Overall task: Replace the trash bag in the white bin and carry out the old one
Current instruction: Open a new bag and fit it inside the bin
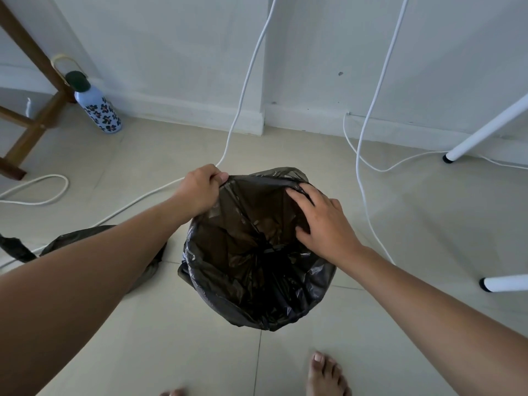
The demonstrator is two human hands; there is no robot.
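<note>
Tiled floor [400, 218]: lined bin [257, 295], bottle [98, 107], cables [363, 178].

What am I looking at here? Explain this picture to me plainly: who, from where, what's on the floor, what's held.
No machine here: a person wears one camera on the head, looking down at their own two arms and bare feet. In the middle stands the bin, wrapped by a black bag folded over its rim, so the bin itself is hidden. The left hand grips the bag's edge at the far rim. The right hand lies with fingers spread on the bag inside the opening. Behind the left arm another dark bag lies on the tiled floor. Also there: white cables, a flowered bottle by the wall, and a wooden stool.
</note>
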